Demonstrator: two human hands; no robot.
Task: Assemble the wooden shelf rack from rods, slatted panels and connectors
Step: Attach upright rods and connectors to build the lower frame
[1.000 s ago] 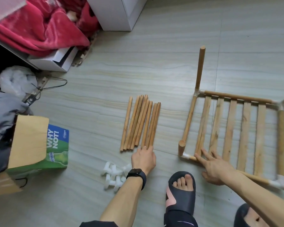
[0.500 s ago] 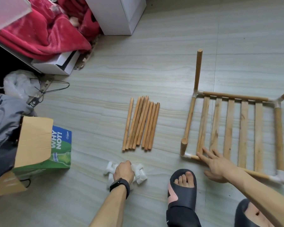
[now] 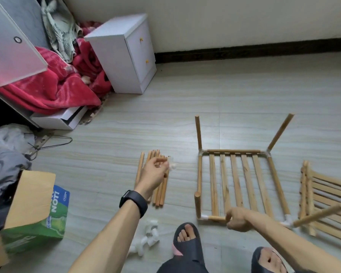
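Observation:
A part-built shelf frame [image 3: 236, 180] lies on the floor: a slatted panel with rods around it, white connectors at the corners and several upright rods. My right hand [image 3: 237, 219] grips the frame's near rod. My left hand [image 3: 156, 170] is raised over a row of loose wooden rods [image 3: 161, 196] and pinches a white connector [image 3: 172, 166]. More white connectors [image 3: 149, 236] lie in a small heap near my left foot. A stack of spare slatted panels [image 3: 327, 200] lies at the right edge.
A green and brown cardboard box [image 3: 35, 209] stands at the left. A white bedside cabinet [image 3: 124, 54] and a red blanket [image 3: 53, 87] are at the back left. My feet in dark sandals [image 3: 187, 245] are at the bottom edge.
My left hand went from the rods down to the connector heap, then rose with a connector. My right hand closed on the frame's near rod. The camera tilted up.

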